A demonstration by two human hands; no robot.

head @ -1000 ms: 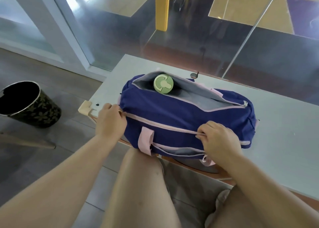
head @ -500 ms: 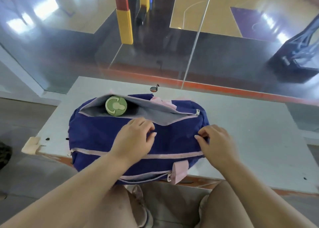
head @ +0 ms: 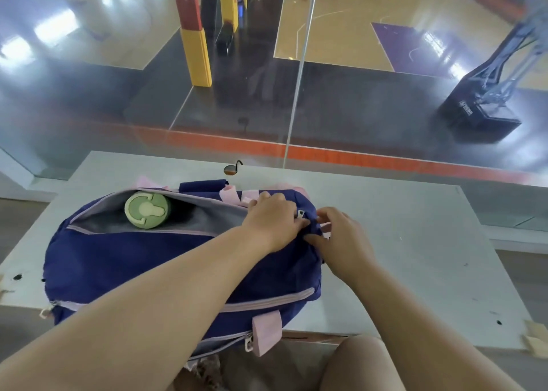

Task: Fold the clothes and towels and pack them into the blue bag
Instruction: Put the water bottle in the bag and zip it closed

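With the blue bag (head: 166, 260) lying on the worktop (head: 415, 242), both hands pinch its right end at the zipper pull (head: 300, 213), left hand (head: 272, 218) by the pull and right hand (head: 341, 239) gripping fabric, so closing the top opening seems next, needing a steady leftward draw.

Bright, even daylight is flooding the scene; pale glare patches are reflecting off the large glass pane (head: 89, 64). Wide-angle distortion is bending the edges. Shadows are staying soft, focus slightly hazy.

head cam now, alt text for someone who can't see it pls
Both hands, left and right, meet at the zipper pull on the right end of a blue bag lying on a grey table. The top is open, showing a green bottle lid.
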